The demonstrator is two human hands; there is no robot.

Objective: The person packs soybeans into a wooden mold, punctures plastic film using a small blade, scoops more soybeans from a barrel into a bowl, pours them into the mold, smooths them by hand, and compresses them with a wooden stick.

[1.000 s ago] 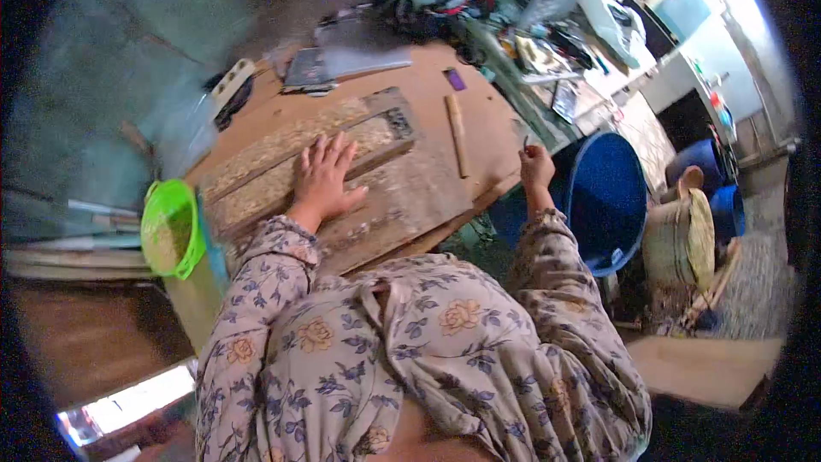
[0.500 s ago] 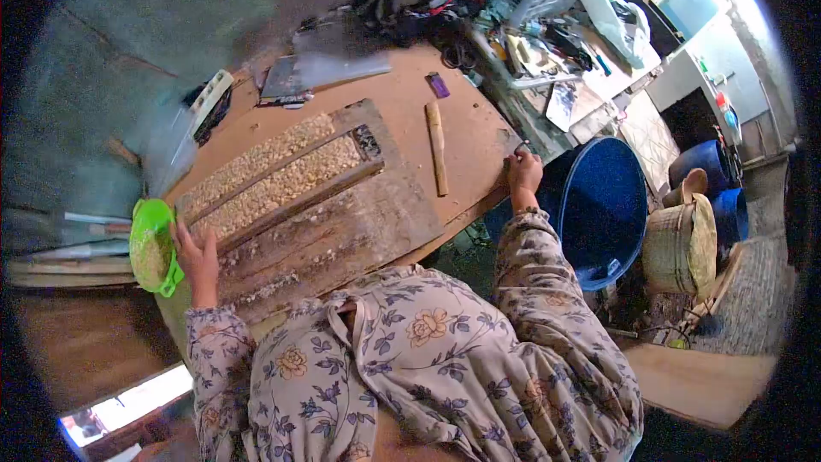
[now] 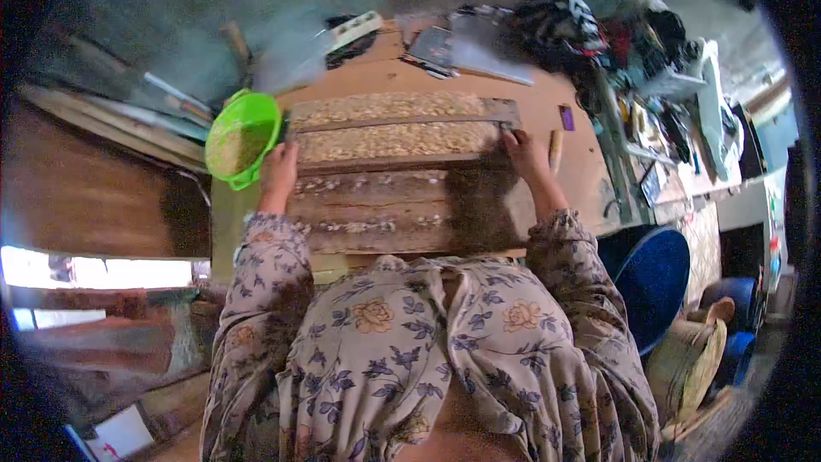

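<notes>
A wooden mould (image 3: 385,164) lies on a worn board (image 3: 376,238), with two long rows of pale, grainy pieces (image 3: 402,142) in it, parted by a thin strip. At the mould's left end is my left hand (image 3: 279,175), its fingers stretched up against the wood. Close beside that hand, a green colander (image 3: 267,115) holds more of a pale, crumbly material. My right hand (image 3: 528,158) is at the mould's right end, fingertips closed around a small dark thing that I cannot make out.
A wooden stick (image 3: 556,151) and a purple lighter (image 3: 566,117) lie right of the mould. A power strip (image 3: 356,29) and books (image 3: 432,47) are at the back. Blue tubs (image 3: 650,287) and a woven basket (image 3: 688,368) stand at the right, below a cluttered side table.
My right hand has come from the table's right edge to the mould's right end. My left hand stays by the mould's left end, its fingers less spread. The view has turned and shifted left.
</notes>
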